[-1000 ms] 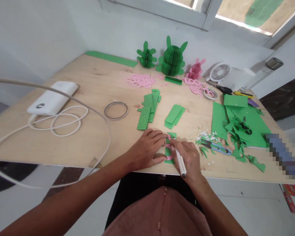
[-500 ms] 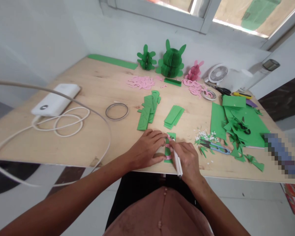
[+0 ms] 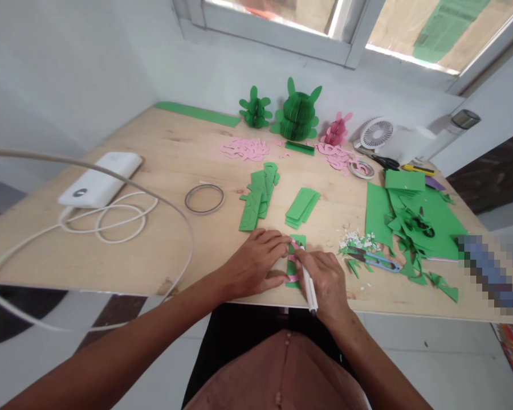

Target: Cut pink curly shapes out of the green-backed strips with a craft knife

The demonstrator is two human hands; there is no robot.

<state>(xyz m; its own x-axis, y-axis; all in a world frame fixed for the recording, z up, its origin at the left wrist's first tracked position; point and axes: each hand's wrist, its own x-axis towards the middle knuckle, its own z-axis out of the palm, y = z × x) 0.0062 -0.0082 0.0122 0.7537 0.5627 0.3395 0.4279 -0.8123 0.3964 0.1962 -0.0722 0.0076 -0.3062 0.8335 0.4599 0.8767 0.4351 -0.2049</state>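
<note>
Pinned pink cutout (image 3: 291,258) with left hand (image 3: 259,261), presumably against slipping.
Gripped white pen (image 3: 310,291) in right hand (image 3: 326,279), at pink cutout's five o'clock.

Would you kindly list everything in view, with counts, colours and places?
Wooden table: 1, tan, centre
Pleated paper figures: 2, green, table's back
Pleated paper figure: 1, pink, beside them
Round fan: 1, white, back right
Curly paper heaps: 2, pink, back half
Tape roll: 1, white, by right heap
Rectangular device with cord: 1, white, left
Thin ring: 1, grey, left half
Card strip stacks: 2, green, centre
Card sheets and scraps: several, green, right
Slim snips: 1, blue-handled, right
Scissors: 1+, black, back right
Cutter: 1, yellow, back right
Straight pen: 1, white, right hand
Curved paper shape: 1, pink, between hands
Left hand: 1, bare, at shape's edge
Right hand: 1, bare, gripping pen
</note>
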